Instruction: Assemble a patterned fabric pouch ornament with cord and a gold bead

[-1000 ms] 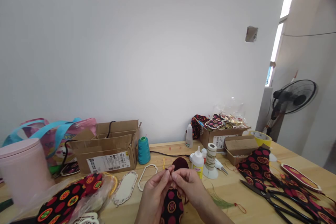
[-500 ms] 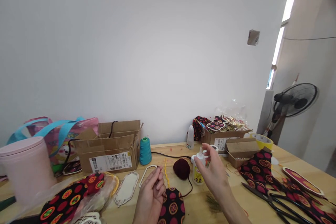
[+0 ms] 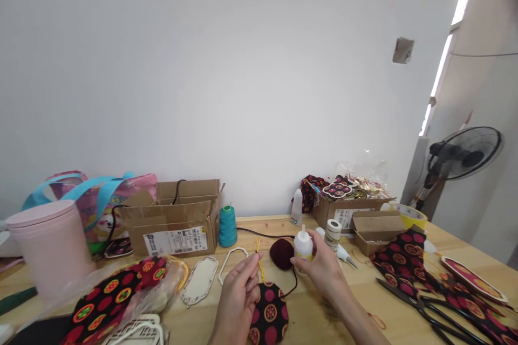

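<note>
A: While the right hand (image 3: 324, 272) was at the squeeze bottle (image 3: 302, 246), how did it grip?

B: Fingers grasping the bottle, thumb across the lower front, the others around its right side. Bottle roughly upright, nozzle up. Base hidden by the hand; could not tell whether it touched the table (image 3: 307, 330).

A: And the left hand (image 3: 238, 294)?

B: Fingers curled inward, thumb and forefinger tips pressed together. Anything between them was too small to make out.

A: Position of the patterned piece (image 3: 270, 315)?

B: It lay on the table between the left hand and the right forearm, left edge partly covered by the left hand. Yellow cord (image 3: 261, 270) ran from its top. A dark strand (image 3: 295, 282) linked its right side to the dark red ball (image 3: 282, 254), which sat just left of the bottle.

A: Surroundings?

B: Teal cone (image 3: 227, 227) stood upright farther back; the pale plaque (image 3: 200, 280) lay left of the left hand. Black scissors (image 3: 421, 303) rested well to the right.
</note>
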Tool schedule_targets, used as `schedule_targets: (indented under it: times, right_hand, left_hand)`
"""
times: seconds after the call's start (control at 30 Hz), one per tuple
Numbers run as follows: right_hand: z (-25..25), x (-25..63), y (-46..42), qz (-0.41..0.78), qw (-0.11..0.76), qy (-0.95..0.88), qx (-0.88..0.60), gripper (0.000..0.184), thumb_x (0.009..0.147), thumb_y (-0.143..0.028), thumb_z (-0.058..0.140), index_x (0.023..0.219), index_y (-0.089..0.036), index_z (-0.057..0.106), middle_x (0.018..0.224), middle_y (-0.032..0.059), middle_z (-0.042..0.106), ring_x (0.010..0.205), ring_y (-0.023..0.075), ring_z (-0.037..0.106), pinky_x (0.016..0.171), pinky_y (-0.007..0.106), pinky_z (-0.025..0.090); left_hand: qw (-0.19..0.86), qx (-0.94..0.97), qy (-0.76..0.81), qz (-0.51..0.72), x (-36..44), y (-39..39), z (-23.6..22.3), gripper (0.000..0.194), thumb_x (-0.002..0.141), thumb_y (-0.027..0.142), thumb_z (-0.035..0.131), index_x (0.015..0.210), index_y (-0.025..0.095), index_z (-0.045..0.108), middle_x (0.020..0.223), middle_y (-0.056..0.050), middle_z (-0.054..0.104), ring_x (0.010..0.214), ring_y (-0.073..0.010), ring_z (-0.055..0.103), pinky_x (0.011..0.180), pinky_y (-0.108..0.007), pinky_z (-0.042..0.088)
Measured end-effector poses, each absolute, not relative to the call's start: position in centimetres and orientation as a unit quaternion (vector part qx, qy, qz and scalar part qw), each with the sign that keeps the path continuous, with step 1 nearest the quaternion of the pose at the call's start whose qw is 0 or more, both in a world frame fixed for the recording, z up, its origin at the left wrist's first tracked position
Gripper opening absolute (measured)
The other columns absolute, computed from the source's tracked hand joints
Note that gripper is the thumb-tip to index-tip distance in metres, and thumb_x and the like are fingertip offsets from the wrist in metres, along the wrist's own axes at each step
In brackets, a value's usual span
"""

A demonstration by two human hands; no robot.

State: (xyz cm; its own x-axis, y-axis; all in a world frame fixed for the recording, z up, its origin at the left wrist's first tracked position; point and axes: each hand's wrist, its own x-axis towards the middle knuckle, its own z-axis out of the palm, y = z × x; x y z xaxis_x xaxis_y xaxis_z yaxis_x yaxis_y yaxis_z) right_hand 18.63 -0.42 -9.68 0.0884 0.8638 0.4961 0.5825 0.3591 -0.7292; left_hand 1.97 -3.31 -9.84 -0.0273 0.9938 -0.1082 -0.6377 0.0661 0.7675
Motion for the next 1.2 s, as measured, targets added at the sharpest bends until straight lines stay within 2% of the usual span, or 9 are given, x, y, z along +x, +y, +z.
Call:
schedule_targets:
  times: [0.13,0.27,0.43,0.57,0.63,0.77,0.97,1.1,1.2]
  right_hand:
    - [-8.4,18.2,-1.2,0.03,0.522,-0.726,-0.446,0.028,0.063,-0.023,0.061,0.09,-0.019,0.055,0.084,0.0055,0.063,0.079,0.0215,0.056,0.07,0.034,0.043]
    - [-6.8,18.8,-2.1,-0.061,0.499,-0.762,-0.409,0.031,0.07,-0.022,0.055,0.101,-0.022,0.053,0.094,0.0071,0.058,0.088,0.0219,0.052,0.076,0.035,0.04]
    - [-6.5,19.2,-2.5,0.085,0.443,-0.756,-0.474,0.046,0.077,-0.03,0.046,0.12,-0.024,0.032,0.103,0.0065,0.054,0.09,0.0205,0.053,0.073,0.031,0.043]
    - [-7.1,18.0,-3.1,0.22,0.428,-0.741,-0.469,0.04,0.076,-0.021,0.043,0.114,-0.022,0.03,0.093,0.004,0.056,0.078,0.0172,0.056,0.067,0.028,0.044]
    - [-7.1,17.4,-3.5,0.266,0.413,-0.755,-0.435,0.037,0.071,-0.014,0.046,0.105,-0.022,0.035,0.09,0.0025,0.056,0.075,0.0157,0.056,0.065,0.026,0.045]
    - [-6.9,17.0,-3.6,0.305,0.41,-0.774,-0.375,0.035,0.065,-0.01,0.053,0.097,-0.022,0.046,0.096,0.0027,0.055,0.086,0.017,0.053,0.073,0.027,0.043]
    - [-7.1,16.4,-3.4,0.483,0.497,-0.645,-0.323,0.047,0.058,-0.017,0.064,0.101,-0.021,0.045,0.102,0.0061,0.057,0.087,0.0218,0.056,0.07,0.032,0.047]
    - [-7.9,14.9,-3.6,0.465,0.572,-0.612,-0.285,0.046,0.055,-0.02,0.068,0.097,-0.02,0.05,0.101,0.0074,0.059,0.09,0.0235,0.056,0.075,0.035,0.047]
    - [-8.1,14.8,-3.5,0.468,0.609,-0.567,-0.299,0.046,0.056,-0.023,0.068,0.098,-0.019,0.051,0.094,0.0077,0.063,0.085,0.0237,0.059,0.073,0.037,0.048]
  left_hand:
    - [0.642,0.315,0.368,0.594,2.1,-3.6,-9.7,0.022,0.061,0.031,0.066,0.068,0.011,0.061,0.042,0.013,0.018,0.037,0.0002,0.009,0.031,-0.011,0.008]
    - [0.641,0.324,0.39,0.577,2.4,-3.7,-9.6,0.022,0.061,0.031,0.066,0.066,0.011,0.061,0.042,0.013,0.017,0.036,0.0004,0.009,0.031,-0.011,0.007]
    - [0.658,0.26,0.372,0.601,2.8,-3.5,-9.3,0.025,0.051,0.029,0.073,0.065,0.012,0.062,0.041,0.01,0.035,0.032,0.0017,0.019,0.028,-0.009,0.01]
    - [0.667,0.258,0.349,0.606,2.9,-3.7,-9.2,0.027,0.048,0.026,0.075,0.068,0.013,0.063,0.067,-0.001,0.057,0.046,-0.0026,0.045,0.027,-0.008,0.02]
    - [0.691,0.284,0.327,0.579,2.9,-3.8,-9.4,0.024,0.053,0.025,0.072,0.072,0.011,0.064,0.064,-0.002,0.058,0.046,-0.0032,0.046,0.026,-0.008,0.018]
    - [0.715,0.315,0.273,0.562,2.9,-3.8,-9.8,0.017,0.065,0.023,0.064,0.074,0.008,0.064,0.045,0.004,0.048,0.033,0.0021,0.028,0.026,-0.006,0.015]
    - [0.701,0.191,0.2,0.658,2.5,-3.8,-9.1,0.008,0.068,0.016,0.061,0.074,0.01,0.062,0.054,0.005,0.047,0.039,0.0013,0.036,0.028,-0.005,0.025]
    - [0.736,0.141,0.16,0.643,2.4,-4.1,-8.6,0.014,0.078,0.011,0.047,0.076,0.01,0.061,0.05,0.005,0.042,0.036,0.0006,0.036,0.027,-0.006,0.027]
    - [0.741,0.145,0.203,0.623,2.7,-4.2,-8.7,0.015,0.078,0.009,0.046,0.077,0.01,0.061,0.058,0.0,0.052,0.043,-0.0016,0.047,0.027,-0.006,0.027]
